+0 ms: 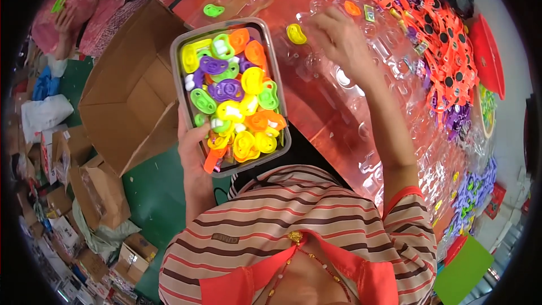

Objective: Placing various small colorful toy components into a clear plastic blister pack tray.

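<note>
I judge the step in hand to be setting out toy pacifiers [227, 90] over the clear blister sheets [395, 68]. The left hand [193, 149] clasps the side of the plastic tub [275, 68] they're heaped in — the right hand [339, 36], fingers bent, hovers near a loose yellow pacifier [296, 34], though I can't tell whether it pinches anything. Next, I'd say, calls for a level tub and carefully aimed fingertips.

Pacifiers [227, 90] in tub [259, 165], carton [135, 87] at left, blister sheets [389, 101] on table [319, 155] at right
</note>
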The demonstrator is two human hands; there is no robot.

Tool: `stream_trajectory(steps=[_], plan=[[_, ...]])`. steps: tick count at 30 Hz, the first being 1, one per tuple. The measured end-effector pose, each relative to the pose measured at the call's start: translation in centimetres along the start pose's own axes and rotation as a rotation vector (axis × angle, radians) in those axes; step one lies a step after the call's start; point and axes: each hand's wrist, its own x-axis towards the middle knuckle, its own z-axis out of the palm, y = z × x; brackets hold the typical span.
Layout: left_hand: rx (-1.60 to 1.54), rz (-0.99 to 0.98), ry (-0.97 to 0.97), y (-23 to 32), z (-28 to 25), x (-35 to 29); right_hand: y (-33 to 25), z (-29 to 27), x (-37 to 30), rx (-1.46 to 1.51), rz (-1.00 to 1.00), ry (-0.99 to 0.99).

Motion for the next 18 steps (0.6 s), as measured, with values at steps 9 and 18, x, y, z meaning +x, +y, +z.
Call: stream_trajectory(steps=[9,18], plan=[[0.085,-0.107,-0.133,-1.7,3.5,-3.5,-11.5,-1.9,-8.6,-0.177,-0.025,-0.173],[0.129,-0.278,-0.141,-4.0,3.2,-6.5,-12.7,-2.1,-14.8,0.176,0.060,-0.144]])
